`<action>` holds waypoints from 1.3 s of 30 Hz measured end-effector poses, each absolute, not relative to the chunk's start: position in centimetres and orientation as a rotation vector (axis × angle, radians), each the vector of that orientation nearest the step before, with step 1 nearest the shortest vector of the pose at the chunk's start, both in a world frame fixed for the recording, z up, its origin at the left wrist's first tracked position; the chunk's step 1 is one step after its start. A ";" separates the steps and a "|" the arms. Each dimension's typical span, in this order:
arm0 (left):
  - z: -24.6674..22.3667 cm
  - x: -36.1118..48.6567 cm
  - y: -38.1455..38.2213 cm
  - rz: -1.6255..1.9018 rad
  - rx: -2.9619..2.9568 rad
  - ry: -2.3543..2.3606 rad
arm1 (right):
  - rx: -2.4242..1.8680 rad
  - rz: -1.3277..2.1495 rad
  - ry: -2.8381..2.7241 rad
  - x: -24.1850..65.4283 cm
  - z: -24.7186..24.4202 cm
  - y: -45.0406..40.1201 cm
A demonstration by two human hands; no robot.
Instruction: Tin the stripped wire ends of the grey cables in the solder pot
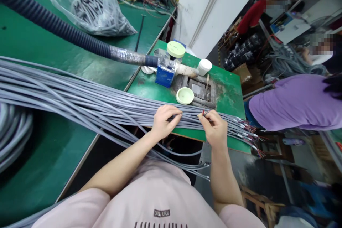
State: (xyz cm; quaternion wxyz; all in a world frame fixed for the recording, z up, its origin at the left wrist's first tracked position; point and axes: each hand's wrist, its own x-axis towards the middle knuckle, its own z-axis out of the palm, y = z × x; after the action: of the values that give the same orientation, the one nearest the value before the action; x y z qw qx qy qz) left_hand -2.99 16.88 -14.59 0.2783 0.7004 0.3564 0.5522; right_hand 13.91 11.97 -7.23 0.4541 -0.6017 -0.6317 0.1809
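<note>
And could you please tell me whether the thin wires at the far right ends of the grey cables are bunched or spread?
Spread: beyond the grey cables, the thin wires splay apart, their tips pointing different ways.

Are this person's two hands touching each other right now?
Apart. The head view shows a plain gap between the fingertips of the left hand and those of the right hand, with gray cables visible through it.

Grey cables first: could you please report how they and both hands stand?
Right hand pinching red and dark wire ends. Left hand at grey cables, grip unclear. Cables lying across green tables. Pale green dish close beside them.
</note>
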 end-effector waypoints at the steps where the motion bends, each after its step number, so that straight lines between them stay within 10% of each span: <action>1: -14.5 -2.6 16.4 1.494 1.719 0.892 | -1.470 0.468 -1.534 13.5 -7.5 11.5; 11: -14.4 0.8 12.7 1.044 0.621 0.539 | -1.449 0.525 -1.437 12.4 -8.9 9.8; 39: -13.4 1.5 12.0 0.788 0.522 0.233 | -1.261 1.068 -1.180 12.7 -11.6 7.6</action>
State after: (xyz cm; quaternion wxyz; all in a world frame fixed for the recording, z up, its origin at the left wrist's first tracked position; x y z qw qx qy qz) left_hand 1.51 11.98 -13.37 0.8838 0.2509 0.1120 0.3788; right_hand 12.73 7.58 -11.59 0.5274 -0.5275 -0.4939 0.4468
